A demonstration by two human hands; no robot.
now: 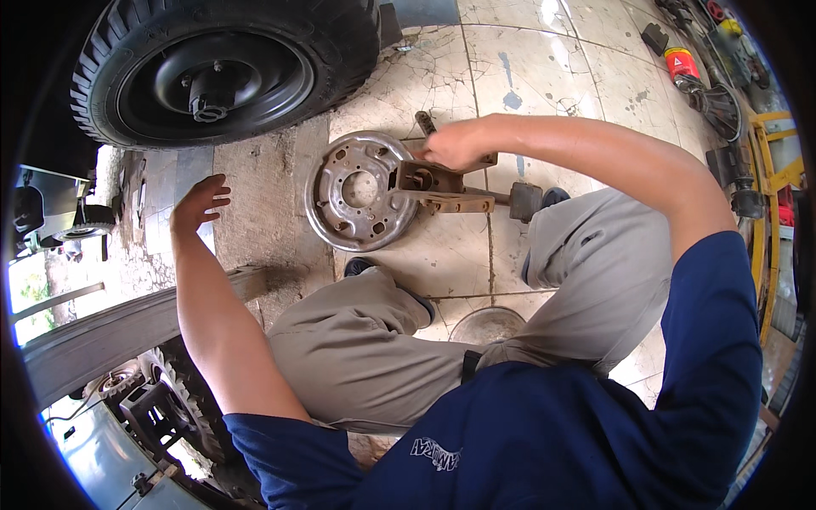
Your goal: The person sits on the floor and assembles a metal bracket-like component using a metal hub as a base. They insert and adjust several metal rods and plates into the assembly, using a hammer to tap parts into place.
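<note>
A round grey metal brake backing plate [327, 200], with a large centre hole and several smaller openings, is on the tiled floor in front of my feet. Against its right side is a rusty channel-shaped steel bracket [450, 202] with holes along its edge. My right hand [456, 144] is curled down at the far side of the bracket; its fingertips and whatever they grip are hidden. Just beyond that hand a dark ridged piece [425, 123] sticks up. Away to the left, my left hand [201, 202] is raised with fingers apart, holding nothing, nearest the big tyre.
A large black tyre and wheel [217, 81] stands at the far left. A dark metal block [525, 202] sits near my right foot. A round metal disc [487, 325] is between my legs. Yellow frames [778, 153] and a red can [680, 64] line the right side.
</note>
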